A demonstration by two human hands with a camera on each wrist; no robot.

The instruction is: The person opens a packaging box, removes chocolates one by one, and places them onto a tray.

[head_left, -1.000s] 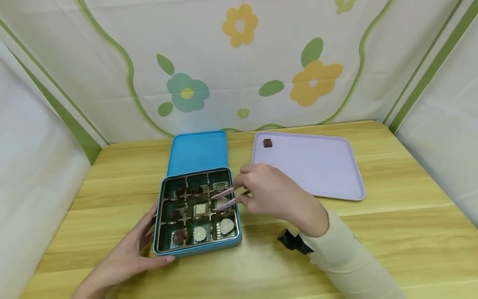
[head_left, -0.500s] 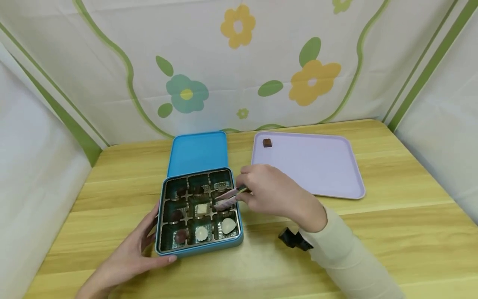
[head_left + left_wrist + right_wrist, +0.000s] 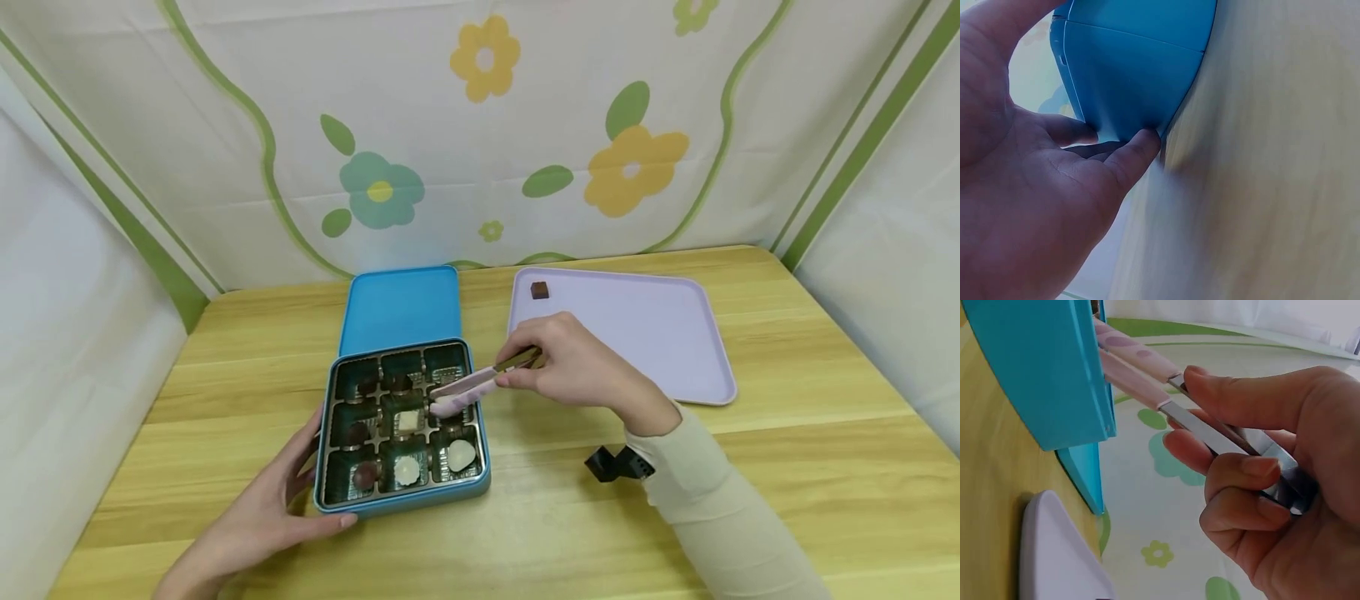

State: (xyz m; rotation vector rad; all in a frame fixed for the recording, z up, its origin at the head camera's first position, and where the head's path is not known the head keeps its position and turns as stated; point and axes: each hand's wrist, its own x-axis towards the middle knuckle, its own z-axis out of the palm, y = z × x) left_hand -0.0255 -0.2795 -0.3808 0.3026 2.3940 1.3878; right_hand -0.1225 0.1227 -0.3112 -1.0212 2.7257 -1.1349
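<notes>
In the head view my right hand [image 3: 573, 362] pinches metal tongs [image 3: 517, 360] with pale pink ends. The ends of the tongs reach into the right middle compartment of a blue tin [image 3: 401, 500]; what lies between them is hidden. Thumb and fingers of my left hand [image 3: 255, 512] hold the tin around its left front corner. Inside the tin a compartmented liner holds dark chocolates [image 3: 365, 475], a square white chocolate [image 3: 407, 421], a ridged round one [image 3: 407, 471] and a rounded white one [image 3: 461, 455]. The right wrist view shows the curled fingers around the tongs [image 3: 1200, 428].
Behind the tin lies a blue lid [image 3: 401, 308]. A lilac tray [image 3: 637, 333] stands at the back right, with one square brown chocolate [image 3: 539, 290] in its far left corner. A flowered cloth [image 3: 442, 133] hangs along the back of the wooden table [image 3: 540, 533].
The ends of the tongs have come closer together inside the right middle compartment. My right hand has shifted right and slightly away from the tin. My left hand stays at the tin.
</notes>
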